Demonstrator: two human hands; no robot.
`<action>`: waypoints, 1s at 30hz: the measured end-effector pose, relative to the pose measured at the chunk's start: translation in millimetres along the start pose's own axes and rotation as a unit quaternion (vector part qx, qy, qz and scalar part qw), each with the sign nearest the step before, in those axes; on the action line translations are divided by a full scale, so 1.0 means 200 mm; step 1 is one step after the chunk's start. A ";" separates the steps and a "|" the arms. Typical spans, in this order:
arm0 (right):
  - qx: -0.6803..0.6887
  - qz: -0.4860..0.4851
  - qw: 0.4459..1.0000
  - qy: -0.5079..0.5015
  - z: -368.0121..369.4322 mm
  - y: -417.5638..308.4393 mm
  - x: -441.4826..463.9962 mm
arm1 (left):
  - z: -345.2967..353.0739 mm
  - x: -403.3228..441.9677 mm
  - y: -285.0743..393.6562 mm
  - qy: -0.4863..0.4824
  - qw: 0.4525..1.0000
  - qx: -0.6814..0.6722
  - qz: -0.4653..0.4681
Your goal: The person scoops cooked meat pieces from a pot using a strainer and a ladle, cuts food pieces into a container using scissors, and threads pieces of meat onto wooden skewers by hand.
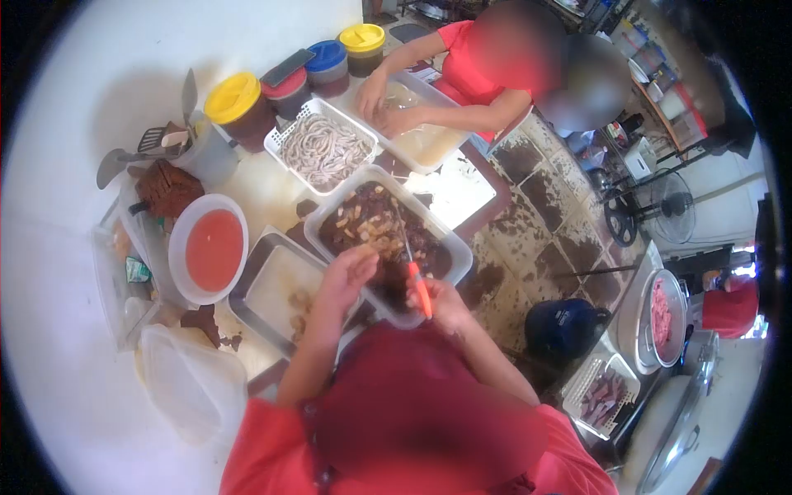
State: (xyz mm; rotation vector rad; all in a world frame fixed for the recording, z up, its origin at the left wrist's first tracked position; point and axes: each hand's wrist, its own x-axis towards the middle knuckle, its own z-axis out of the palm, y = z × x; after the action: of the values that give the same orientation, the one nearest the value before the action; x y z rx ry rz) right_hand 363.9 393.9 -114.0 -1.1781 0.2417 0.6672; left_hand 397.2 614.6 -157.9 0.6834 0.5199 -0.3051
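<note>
The right hand (437, 304) is wrapped around the orange handle of a knife (418, 285), whose blade lies over a plastic tub (459, 262) of dark food and pale brown pieces (379, 235). The left hand (351, 274) hovers at the tub's near-left edge, fingers bent together; whether they pinch anything, I cannot tell. A shallow tray (276, 274) sits just left of the tub.

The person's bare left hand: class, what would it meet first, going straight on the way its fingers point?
The bare left hand would probably first meet the heap of tan and dark-brown chunks in the rectangular translucent plastic tub, though its height above them is unclear.
</note>
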 end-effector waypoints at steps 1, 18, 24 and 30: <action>-0.024 0.001 1.000 0.005 0.00 0.01 0.01 | 0.01 0.00 0.00 0.007 1.000 0.013 -0.006; -0.239 0.060 0.967 -0.074 0.06 0.02 0.15 | 0.04 0.16 0.08 -0.041 0.985 0.158 0.056; -0.224 0.069 0.970 -0.058 0.08 0.02 0.21 | 0.09 0.15 0.10 -0.028 0.965 0.245 0.085; -0.228 0.107 0.965 -0.076 0.07 0.00 0.20 | 0.07 0.15 0.11 -0.019 0.935 0.340 0.100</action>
State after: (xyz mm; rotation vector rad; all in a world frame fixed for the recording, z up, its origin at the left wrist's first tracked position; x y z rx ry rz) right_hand 392.6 420.1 -129.0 -1.5442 0.0860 1.0356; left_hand 436.3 619.1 -154.5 1.3926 0.2934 -0.3056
